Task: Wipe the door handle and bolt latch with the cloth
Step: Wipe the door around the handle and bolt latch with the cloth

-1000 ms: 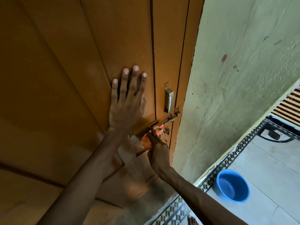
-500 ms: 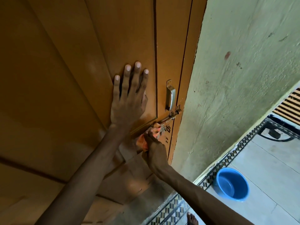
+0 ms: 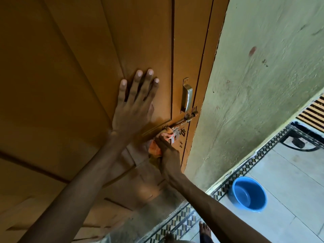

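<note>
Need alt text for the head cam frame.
Right hand presses an orange cloth against the bolt latch of a brown door; left hand lies flat on the door. Handle above, blue basin on floor.

floor [image 3: 289, 181]: pale tiles | on it: blue basin [image 3: 249, 193], bare foot [image 3: 204, 228]

Brown panelled door [image 3: 70, 85] filling nine through twelve o'clock. Pale green plaster wall [image 3: 263, 85], scuffed (a reddish blotch high up), from one to three. Light tiled floor [image 3: 289, 181] at four, edged by a patterned border strip [image 3: 245, 169]. Blue basin [image 3: 249, 195] at five, near that strip. Dark metal frame [image 3: 301, 137] at three.
</note>
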`<state>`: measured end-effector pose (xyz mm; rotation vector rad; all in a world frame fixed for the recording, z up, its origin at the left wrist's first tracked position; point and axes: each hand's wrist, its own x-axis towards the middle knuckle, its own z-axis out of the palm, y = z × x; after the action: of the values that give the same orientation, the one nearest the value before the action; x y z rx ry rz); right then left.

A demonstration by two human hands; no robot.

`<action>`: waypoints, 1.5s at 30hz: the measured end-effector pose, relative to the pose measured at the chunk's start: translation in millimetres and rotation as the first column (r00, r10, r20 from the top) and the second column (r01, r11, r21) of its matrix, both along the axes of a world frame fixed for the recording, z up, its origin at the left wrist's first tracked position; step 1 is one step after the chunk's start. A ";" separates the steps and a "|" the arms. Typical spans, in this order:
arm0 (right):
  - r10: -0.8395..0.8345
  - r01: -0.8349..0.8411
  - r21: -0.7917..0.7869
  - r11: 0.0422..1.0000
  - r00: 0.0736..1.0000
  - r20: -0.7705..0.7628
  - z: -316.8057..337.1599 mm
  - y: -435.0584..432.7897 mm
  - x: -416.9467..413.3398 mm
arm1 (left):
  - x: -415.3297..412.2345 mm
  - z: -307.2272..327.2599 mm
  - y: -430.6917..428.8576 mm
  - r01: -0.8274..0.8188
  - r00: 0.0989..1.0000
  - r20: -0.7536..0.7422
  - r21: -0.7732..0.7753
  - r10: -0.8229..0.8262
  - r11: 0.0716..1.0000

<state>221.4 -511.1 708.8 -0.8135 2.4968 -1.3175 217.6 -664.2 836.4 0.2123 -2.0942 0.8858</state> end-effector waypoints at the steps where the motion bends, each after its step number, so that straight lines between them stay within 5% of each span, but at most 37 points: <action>1: 0.014 -0.013 0.021 1.000 0.999 -0.029 4.4 4.3 -5.4 | -0.5 0.0 0.4 -0.003 1.000 -0.006 -0.006 0.003 1.000; 4: -0.034 0.034 0.024 0.999 0.999 0.003 14.9 19.3 -21.9 | -1.3 0.3 2.2 -0.007 1.000 -0.005 -0.015 0.007 1.000; 8: -0.264 0.290 -0.078 0.954 0.933 0.244 30.7 29.7 -24.8 | -0.9 2.0 0.9 -0.015 1.000 -0.008 -0.029 0.015 0.999; 11: -0.208 0.270 -0.150 0.951 0.918 0.336 33.5 44.9 -6.5 | -2.5 1.2 1.0 -0.018 1.000 -0.011 -0.040 0.017 0.999; 16: -0.265 0.256 -0.217 0.942 0.964 -0.012 34.5 43.6 -11.4 | -0.5 0.9 1.9 -0.005 1.000 -0.010 -0.024 0.005 1.000; 20: -0.099 0.120 0.059 0.991 0.955 -0.279 12.0 -4.5 -23.0 | -1.5 2.1 2.0 -0.014 1.000 -0.009 -0.025 0.014 1.000; 27: 0.153 -0.162 -0.003 0.987 0.935 -0.321 2.4 3.2 -27.8 | -2.0 -0.7 1.2 -0.012 1.000 0.000 -0.025 0.012 1.000; 31: -0.232 0.199 -0.197 0.960 0.959 -0.164 9.8 -9.4 -17.9 | -2.6 -0.9 -0.4 -0.014 1.000 -0.010 -0.016 0.014 1.000; 34: -0.076 0.057 -0.103 0.993 0.978 -0.193 -1.3 -28.0 -0.3 | -2.7 -1.5 0.7 -0.011 1.000 0.000 -0.008 0.011 1.000; 38: 0.103 -0.131 -0.233 0.964 0.986 -0.128 -5.9 -9.7 -4.9 | -2.5 0.1 0.1 -0.016 1.000 -0.001 -0.013 0.016 1.000; 40: 0.007 -0.004 -0.311 0.950 1.000 0.010 -9.6 5.5 -6.0 | -2.5 -0.4 0.5 -0.020 1.000 0.006 -0.011 0.020 1.000; 42: -0.222 0.334 -0.284 0.899 0.906 0.360 -9.2 18.4 -8.9 | -2.7 -1.6 -0.1 -0.031 1.000 0.001 -0.014 0.031 0.999; 43: -0.269 0.471 -0.232 0.851 0.770 0.579 -1.7 22.6 -11.2 | -2.5 -1.9 0.2 -0.026 1.000 -0.006 -0.016 0.026 1.000; 45: -0.092 0.624 -0.212 0.753 0.419 0.903 17.5 23.2 -17.1 | -2.3 -1.5 0.6 -0.015 1.000 -0.009 -0.025 0.015 1.000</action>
<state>204.3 -487.9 726.2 0.4236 1.4852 -1.9511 215.3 -663.6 834.9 0.2192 -2.0748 0.9178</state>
